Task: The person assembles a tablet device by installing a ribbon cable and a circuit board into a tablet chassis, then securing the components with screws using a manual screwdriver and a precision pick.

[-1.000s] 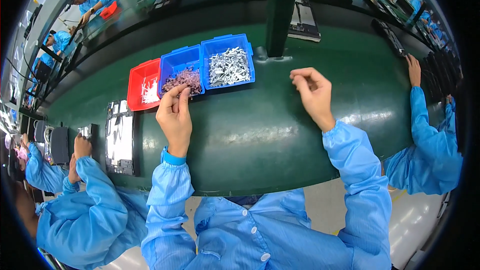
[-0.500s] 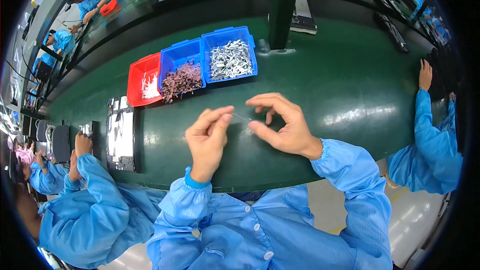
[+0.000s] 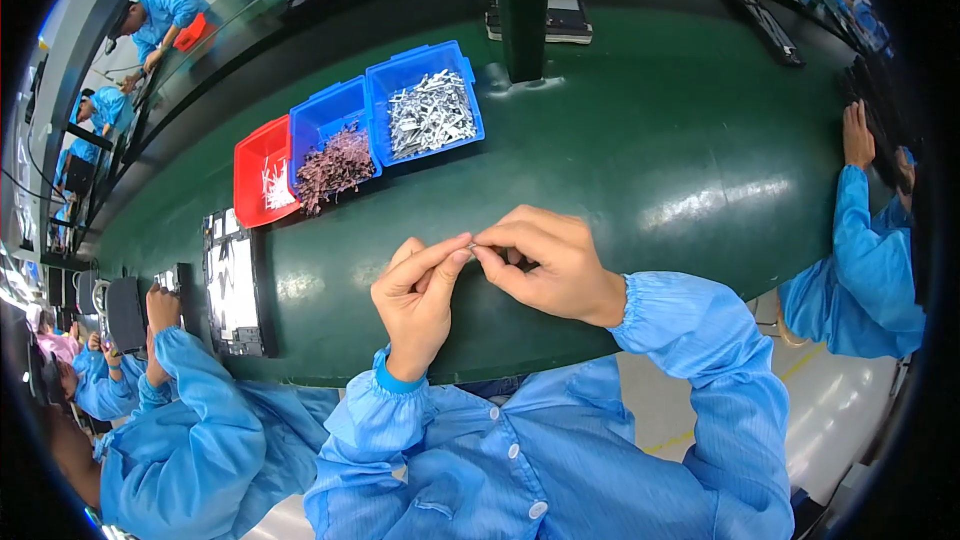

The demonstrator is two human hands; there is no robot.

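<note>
Over the near part of the green bench, my two hands meet at the fingertips. My left hand (image 3: 416, 292) is closed in a pinch, thumb against forefinger, on a thin, pale strip (image 3: 472, 246). From the other side, my right hand (image 3: 550, 262) pinches the same strip with thumb and forefinger. Only a tiny bit of it shows between the fingers, so its exact kind cannot be made out. Beyond my hands stand a red bin (image 3: 258, 152) with white strips, a blue bin (image 3: 328, 112) with brownish-pink parts, and another blue bin (image 3: 402, 72) with silvery parts.
A flat, opened device (image 3: 232, 285) lies to my left, beside a co-worker's hand (image 3: 163, 309). A green post (image 3: 522, 15) rises behind the bins, with another device (image 3: 566, 5) beside it. At the far right, a co-worker's hand (image 3: 858, 135) rests near dark parts.
My right hand has moved left and closed its thumb and forefinger, which stood apart before. The fingertips of both hands now meet at the strip. The view has shifted slightly.
</note>
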